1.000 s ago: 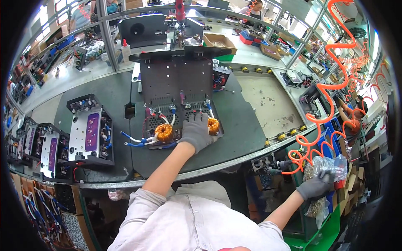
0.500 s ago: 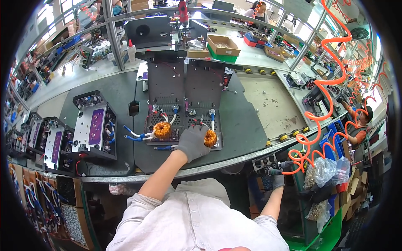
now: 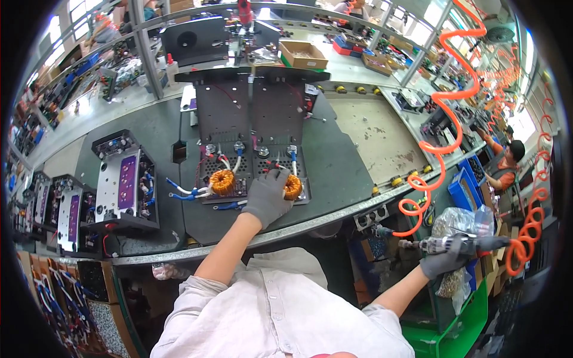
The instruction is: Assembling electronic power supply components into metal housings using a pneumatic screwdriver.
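Note:
My left hand (image 3: 267,194), in a grey glove, rests over the right-hand metal chassis with its fingers curled against a copper-wound toroid coil (image 3: 292,187). The fingertips are partly hidden beside red and white leads. A second toroid coil (image 3: 222,182) sits in the neighbouring chassis, its blue-and-white cables (image 3: 190,192) reaching out to the left. Off to the right, beyond the bench edge, my gloved right hand (image 3: 449,258) is wrapped around a pneumatic screwdriver (image 3: 440,243). The tool lies nearly level, its bit end toward the left.
Orange coiled air hoses (image 3: 441,137) hang on the right. A metal tool holder (image 3: 371,218) is fixed at the bench edge. Assembled units (image 3: 126,185) stand on the left. Below right are a green bin (image 3: 444,334) and plastic bags (image 3: 459,222). A co-worker (image 3: 507,164) is farther right.
My right hand has moved right and up from beside the tool holder, and the screwdriver now shows plainly in it. My left hand stays at the coil. The whole view has shifted slightly.

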`<action>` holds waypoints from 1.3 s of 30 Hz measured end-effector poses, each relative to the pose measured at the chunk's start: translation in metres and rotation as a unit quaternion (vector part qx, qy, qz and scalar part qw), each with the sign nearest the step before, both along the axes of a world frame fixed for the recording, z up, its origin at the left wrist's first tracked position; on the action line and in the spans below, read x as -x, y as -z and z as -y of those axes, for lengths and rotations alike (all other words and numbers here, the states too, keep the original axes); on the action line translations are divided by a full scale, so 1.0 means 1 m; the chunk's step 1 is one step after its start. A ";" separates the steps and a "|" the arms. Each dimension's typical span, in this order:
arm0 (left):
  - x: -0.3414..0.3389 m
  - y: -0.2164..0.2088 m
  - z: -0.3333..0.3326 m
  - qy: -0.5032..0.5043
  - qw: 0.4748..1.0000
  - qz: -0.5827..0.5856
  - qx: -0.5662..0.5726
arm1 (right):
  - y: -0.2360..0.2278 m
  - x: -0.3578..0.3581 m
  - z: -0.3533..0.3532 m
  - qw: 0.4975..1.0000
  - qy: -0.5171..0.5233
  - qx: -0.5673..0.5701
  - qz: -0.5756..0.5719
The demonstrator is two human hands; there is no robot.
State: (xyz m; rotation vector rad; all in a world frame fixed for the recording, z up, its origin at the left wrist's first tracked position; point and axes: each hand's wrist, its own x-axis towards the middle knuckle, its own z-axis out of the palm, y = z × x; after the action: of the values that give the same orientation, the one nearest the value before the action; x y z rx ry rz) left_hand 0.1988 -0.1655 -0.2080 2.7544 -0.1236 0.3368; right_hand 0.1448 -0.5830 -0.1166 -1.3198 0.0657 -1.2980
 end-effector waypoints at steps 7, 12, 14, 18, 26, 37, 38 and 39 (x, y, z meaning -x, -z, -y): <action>0.001 0.004 -0.005 -0.026 0.999 0.025 0.000 | -0.050 -0.018 -0.084 0.946 -0.300 0.074 0.095; -0.002 -0.004 -0.005 -0.012 1.000 -0.013 0.009 | -0.013 -0.069 -0.193 0.923 -0.375 0.006 0.087; -0.002 -0.006 -0.004 0.002 1.000 -0.017 0.014 | 0.001 -0.101 -0.232 0.904 -0.424 -0.004 0.059; 0.001 -0.012 -0.001 0.003 0.999 -0.032 0.022 | 0.016 -0.162 -0.296 0.895 -0.444 0.002 0.053; -0.002 -0.019 -0.004 0.007 0.997 -0.065 0.029 | 0.043 -0.220 -0.355 0.869 -0.492 0.054 -0.022; -0.011 -0.047 -0.018 0.053 0.989 -0.137 -0.016 | 0.044 -0.258 -0.357 0.875 -0.448 0.072 -0.169; -0.011 -0.055 -0.020 0.064 0.984 -0.162 -0.027 | 0.043 -0.257 -0.357 0.876 -0.449 0.085 -0.152; -0.014 -0.060 -0.026 0.064 0.984 -0.161 -0.029 | 0.045 -0.260 -0.356 0.877 -0.449 0.084 -0.151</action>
State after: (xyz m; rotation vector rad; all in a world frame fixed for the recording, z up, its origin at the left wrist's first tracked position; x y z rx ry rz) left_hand 0.2123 -0.1395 -0.1483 2.7973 -0.2268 -0.1496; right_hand 0.4044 -0.2267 -0.1615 -1.4275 -0.4131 -0.3032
